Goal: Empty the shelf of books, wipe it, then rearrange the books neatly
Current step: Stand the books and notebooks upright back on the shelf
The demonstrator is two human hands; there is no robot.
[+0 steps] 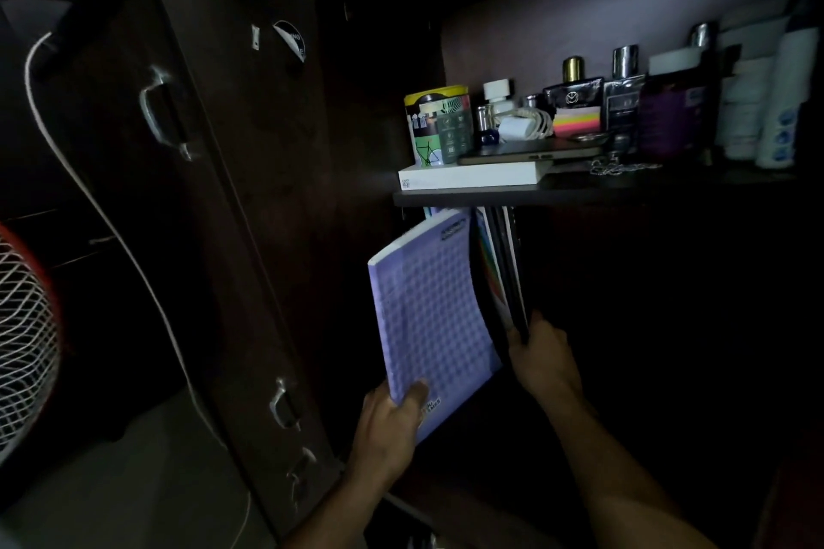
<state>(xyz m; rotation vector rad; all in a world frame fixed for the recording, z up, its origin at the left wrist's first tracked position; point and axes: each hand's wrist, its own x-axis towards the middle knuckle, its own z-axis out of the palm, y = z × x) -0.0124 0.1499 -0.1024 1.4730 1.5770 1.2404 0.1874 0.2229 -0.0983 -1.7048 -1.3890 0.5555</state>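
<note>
Under shelf (579, 192): checkered lavender notebook (432, 312)

A dim home bedroom: a wardrobe (187, 192), a shelf (579, 192) of perfume bottles (575, 89), a fan (22, 325)

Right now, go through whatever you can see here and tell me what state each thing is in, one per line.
Purple notebook: tilted out from the lower shelf, gripped at its bottom corner by the left hand.
Dark books: upright under the upper shelf, lower edges gripped by the right hand.
White box: lying flat on the upper shelf.
Phone: flat on the white box.
Perfume bottles: upright, capped.
Cabinet door: open.
</note>
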